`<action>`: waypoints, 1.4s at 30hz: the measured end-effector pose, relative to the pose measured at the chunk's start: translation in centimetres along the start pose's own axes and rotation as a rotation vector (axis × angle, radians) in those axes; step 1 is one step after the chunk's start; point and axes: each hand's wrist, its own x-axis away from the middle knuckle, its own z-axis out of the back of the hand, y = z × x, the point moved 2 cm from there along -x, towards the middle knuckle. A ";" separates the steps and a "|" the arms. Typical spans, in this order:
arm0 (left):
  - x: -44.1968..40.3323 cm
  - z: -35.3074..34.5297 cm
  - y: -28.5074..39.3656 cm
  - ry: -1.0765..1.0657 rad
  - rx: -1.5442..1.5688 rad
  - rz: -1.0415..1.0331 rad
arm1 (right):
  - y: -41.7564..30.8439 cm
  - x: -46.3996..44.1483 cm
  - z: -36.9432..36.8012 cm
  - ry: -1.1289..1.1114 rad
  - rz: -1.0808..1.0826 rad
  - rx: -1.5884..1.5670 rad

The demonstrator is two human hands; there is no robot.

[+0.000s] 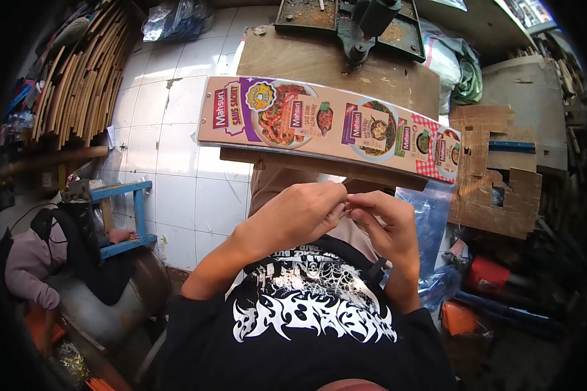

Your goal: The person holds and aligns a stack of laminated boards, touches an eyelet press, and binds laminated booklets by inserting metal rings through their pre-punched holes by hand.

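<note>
My left hand and my right hand meet in front of my chest, fingertips pinched close together. Whatever is between them, if anything, is too small or hidden to make out. Just beyond them lies a long printed sign board with "Mahsuri" food pictures and a clear plastic edge. It rests slightly slanted across a wooden workbench, and neither hand touches it.
A dark metal press with trays stands at the bench's far end. Cut brown boards and clear plastic sheeting are to the right. Stacked wooden strips, a blue frame and another person's sleeve are at left.
</note>
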 end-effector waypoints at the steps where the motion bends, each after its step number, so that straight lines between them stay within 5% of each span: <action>1: 0.8 -0.4 0.0 0.002 0.019 0.000 | -0.1 0.7 -0.4 -0.003 -0.015 0.012; 7: 2.7 -1.5 -0.7 0.100 -0.010 -0.149 | 0.0 1.5 -1.0 -0.113 -0.173 -0.187; 11: 2.7 -1.1 -0.6 0.037 0.014 -0.140 | -0.1 1.6 -0.5 -0.189 -0.078 0.036; 13: 2.4 1.1 -1.2 0.222 -0.171 -0.152 | 1.2 2.1 1.5 -0.053 -0.103 0.066; 17: 4.1 7.6 -6.7 0.869 -0.271 0.309 | 5.6 2.0 10.1 0.837 -0.072 0.154; 19: 4.4 9.9 -10.5 0.881 -0.569 0.452 | 10.2 2.8 15.7 0.992 -0.224 0.444; 23: 3.4 10.3 -13.5 0.791 -0.732 0.488 | 14.6 2.0 19.2 0.963 -0.278 0.378; 25: 3.4 10.7 -13.1 0.827 -0.562 0.670 | 15.8 1.9 19.1 0.835 -0.305 0.157; 31: 3.0 10.4 -12.2 0.837 -0.749 0.631 | 15.1 1.6 17.8 0.920 -0.273 0.322; 36: 3.2 11.5 -13.2 0.869 -0.544 0.775 | 14.0 1.3 17.7 0.957 -0.336 0.421; 42: 3.7 12.3 -13.9 0.878 -0.427 0.764 | 16.4 1.4 19.1 0.957 -0.310 0.186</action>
